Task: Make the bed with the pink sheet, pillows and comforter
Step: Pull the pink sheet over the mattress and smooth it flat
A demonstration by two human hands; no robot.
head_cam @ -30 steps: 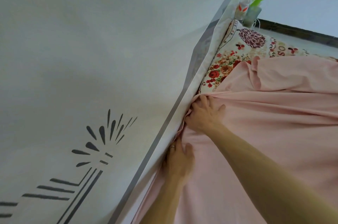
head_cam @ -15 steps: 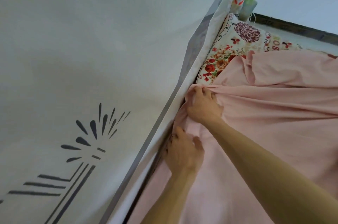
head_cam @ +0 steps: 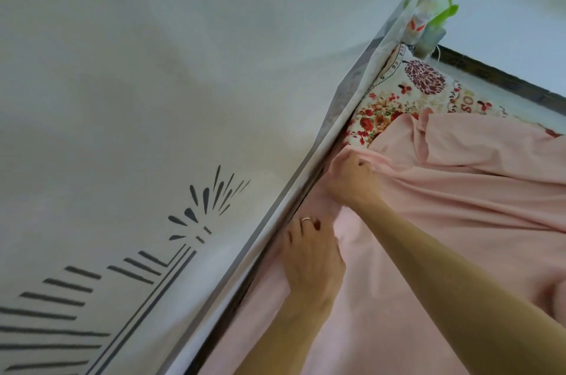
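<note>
The pink sheet (head_cam: 444,221) covers most of the bed, wrinkled and bunched toward the wall edge. My right hand (head_cam: 352,184) is closed on a bunch of the sheet's edge right beside the wall. My left hand (head_cam: 309,255), with a ring on one finger, lies just below it and pinches the same sheet edge at the gap by the wall. Beyond the sheet the floral mattress cover (head_cam: 395,105) is bare at the far corner. No pillows or comforter are in view.
A white wall (head_cam: 153,99) with a dark grey line pattern runs along the bed's left side, with a grey strip at its base. A small bundle with green and white pieces (head_cam: 432,19) hangs in the far corner. A dark bed frame edge (head_cam: 505,80) borders the far side.
Both hands have lifted out of the gap at the wall and closed on the sheet's edge, which is now bunched up higher. The view has shifted slightly.
</note>
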